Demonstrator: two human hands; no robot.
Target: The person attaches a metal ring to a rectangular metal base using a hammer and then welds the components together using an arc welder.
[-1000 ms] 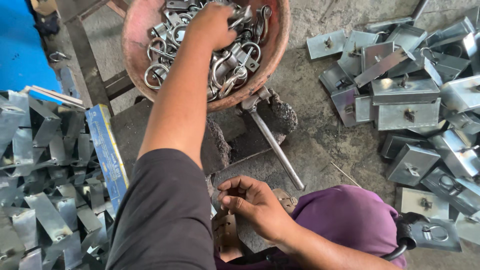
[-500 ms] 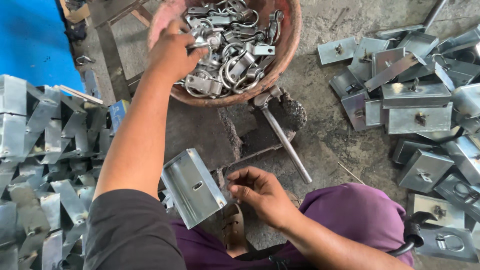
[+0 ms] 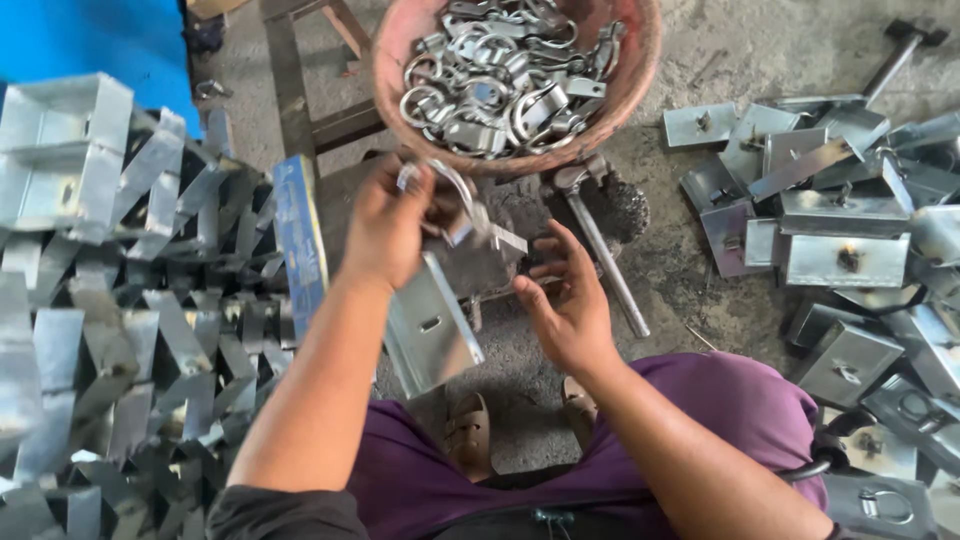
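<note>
Gripping a small U-shaped metal clamp (image 3: 462, 205) between thumb and fingers, the left hand (image 3: 388, 225) hangs just below the rim of the reddish bowl (image 3: 640, 75) of loose clamps. The clamp juts to the right of the grip, its long axis slanting down and right, its free end blurred. The right hand (image 3: 565, 300) is empty, fingers spread, palm turned toward the clamp, close beside its free end but apart from it. A galvanised channel bracket (image 3: 430, 330) sits directly beneath the left hand, tilted, long axis running down and right; whether the hand touches it cannot be told. A steel rod (image 3: 600, 255) stands behind the right hand. Finished brackets (image 3: 830, 250) lie heaped well off to the right, more stacked (image 3: 110, 300) at left
</note>
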